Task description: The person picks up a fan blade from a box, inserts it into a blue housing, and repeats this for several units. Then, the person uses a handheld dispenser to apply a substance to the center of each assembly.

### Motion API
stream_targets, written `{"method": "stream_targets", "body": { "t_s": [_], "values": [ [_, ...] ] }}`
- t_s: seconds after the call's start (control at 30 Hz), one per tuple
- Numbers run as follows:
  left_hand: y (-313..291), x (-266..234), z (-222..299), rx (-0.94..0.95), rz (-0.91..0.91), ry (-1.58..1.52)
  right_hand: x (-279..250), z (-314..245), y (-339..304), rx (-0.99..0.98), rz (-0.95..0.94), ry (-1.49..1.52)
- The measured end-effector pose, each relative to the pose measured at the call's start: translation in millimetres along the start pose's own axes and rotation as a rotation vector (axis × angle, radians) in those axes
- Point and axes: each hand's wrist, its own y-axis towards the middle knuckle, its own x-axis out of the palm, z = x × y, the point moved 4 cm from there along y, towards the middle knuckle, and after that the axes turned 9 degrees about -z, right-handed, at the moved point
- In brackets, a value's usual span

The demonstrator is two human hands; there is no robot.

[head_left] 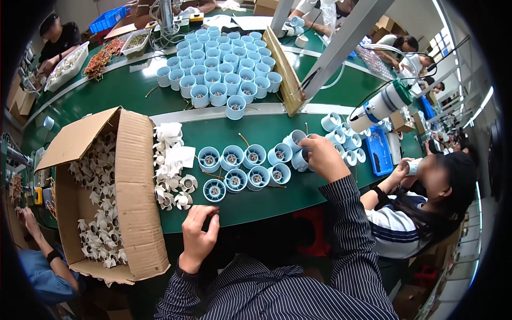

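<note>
Near the right end of a double row of light-blue round motor housings (pixel 257 177), my right hand (pixel 325 157) reaches down with its fingers closed on a light-blue housing (pixel 300 161). The fingertips cover part of its rim. Most housings in the row stand upright, showing a small wound motor core inside; a few have thin brown wires sticking out. My left hand (pixel 199 234) rests at the table's front edge, fingers loosely bent and thumb apart, with nothing visible in it. Just beyond it lie several white fan impellers (pixel 183 200).
A cardboard box (pixel 140 197) of white impellers stands at the left. Many blue housings (pixel 212 74) crowd the back beside a tan strip (pixel 285 74). More housings (pixel 344 138) and a blue tray (pixel 377 152) lie right. A co-worker (pixel 421 208) sits close at the right.
</note>
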Motion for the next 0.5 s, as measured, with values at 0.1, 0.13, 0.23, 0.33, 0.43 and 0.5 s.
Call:
{"method": "stream_targets", "body": {
  "t_s": [0.1, 0.13, 0.23, 0.33, 0.43, 0.5],
  "values": [
    [1.7, -2.2, 6.6, -0.03, 0.009, -0.058, 3.8, -2.0, -14.7, 0.025, 0.043, -0.03],
    [2.8, -4.5, 9.6, -0.044, 0.017, -0.087, 6.5, -1.4, -16.9, 0.024, 0.043, -0.024],
    [10.8, -13.8, 26.5, -0.022, 0.006, -0.064, 11.5, 2.1, -25.4, 0.002, 0.079, -0.075],
    [29.2, -23.6, 50.8, 0.004, -0.001, -0.027, 19.3, 2.8, -30.8, 0.13, 0.087, -0.124],
    [48.6, -25.1, 70.1, 0.037, -0.009, 0.021, 22.2, 3.1, -36.2, 0.154, 0.105, -0.122],
    [56.1, -21.9, 77.4, 0.066, -0.065, 0.095, 21.1, 1.6, -40.0, 0.081, 0.137, -0.077]
  ]
}}
